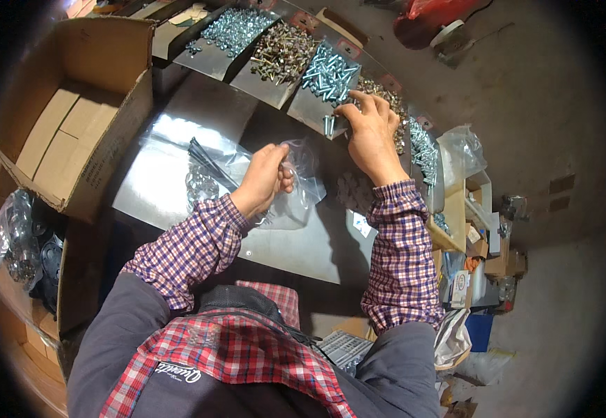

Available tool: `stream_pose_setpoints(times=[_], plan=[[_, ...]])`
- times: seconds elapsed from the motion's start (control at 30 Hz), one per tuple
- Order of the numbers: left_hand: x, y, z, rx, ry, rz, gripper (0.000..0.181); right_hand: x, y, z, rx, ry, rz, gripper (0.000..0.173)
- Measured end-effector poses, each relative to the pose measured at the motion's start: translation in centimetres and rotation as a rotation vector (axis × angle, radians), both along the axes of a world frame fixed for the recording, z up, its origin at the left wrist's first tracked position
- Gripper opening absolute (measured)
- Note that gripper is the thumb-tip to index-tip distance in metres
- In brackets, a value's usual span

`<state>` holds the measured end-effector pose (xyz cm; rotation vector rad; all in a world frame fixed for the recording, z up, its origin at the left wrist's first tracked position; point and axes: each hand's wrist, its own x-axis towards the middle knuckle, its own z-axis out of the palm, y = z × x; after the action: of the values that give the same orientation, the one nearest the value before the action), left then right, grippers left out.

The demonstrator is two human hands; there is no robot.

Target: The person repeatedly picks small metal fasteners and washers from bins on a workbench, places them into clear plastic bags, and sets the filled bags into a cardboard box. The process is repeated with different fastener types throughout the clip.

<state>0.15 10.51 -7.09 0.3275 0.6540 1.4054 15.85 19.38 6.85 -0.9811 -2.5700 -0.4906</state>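
Observation:
A clear plastic bag (pixel 303 204) is pinched in my left hand (pixel 265 180), its film spreading to both sides of the fist above the metal worktop (pixel 292 258). Black cable ties (pixel 211 164) and a bag of metal parts (pixel 201 183) lie just left of that hand. My right hand (pixel 374 133) is over the front of a metal bin (pixel 305 112) of silvery bolts (pixel 330 73), fingers bent and apart. Two bolts (pixel 329 125) lie near its fingertips at the bin's front lip. Whether anything small is between those fingertips I cannot tell.
More bins hold nuts (pixel 237 31), brownish screws (pixel 282 52) and small silvery screws (pixel 424 149). A large open cardboard box (pixel 107 141) stands at the left, above a bag of metal parts (pixel 18 240). Trays and small boxes (pixel 459 290) crowd the right side.

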Motion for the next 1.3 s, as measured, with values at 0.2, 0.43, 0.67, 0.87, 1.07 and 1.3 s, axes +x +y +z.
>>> stream_pose_setpoints(times=[0.2, 0.43, 0.67, 0.87, 1.07, 1.3], plan=[[-0.1, -0.2, 0.8, 0.048, 0.049, -0.005, 0.027, -0.3, -1.7, -0.6, -0.058, 0.061, 0.034, 0.042], [-1.1, -0.1, 0.9, 0.104, 0.027, 0.124, 0.022, -0.5, -5.1, 1.8, -0.183, 0.166, 0.126, 0.044], [-7.9, -2.8, 1.7, 0.170, 0.173, 0.605, 0.024, -4.7, -4.1, 2.5, -0.077, 0.190, 0.214, 0.052], [-12.3, -0.7, 0.7, 0.030, 0.328, 0.453, 0.028, -12.1, -0.7, 2.3, -0.195, 0.055, 0.109, 0.042], [-13.0, -0.2, -1.0, 0.042, 0.352, 0.376, 0.030, -13.7, 0.0, 0.9, -0.261, -0.043, 0.044, 0.035], [-12.7, -0.1, -1.3, 0.061, 0.337, 0.358, 0.031, -14.9, 0.4, 0.5, -0.287, 0.137, 0.155, 0.039]])
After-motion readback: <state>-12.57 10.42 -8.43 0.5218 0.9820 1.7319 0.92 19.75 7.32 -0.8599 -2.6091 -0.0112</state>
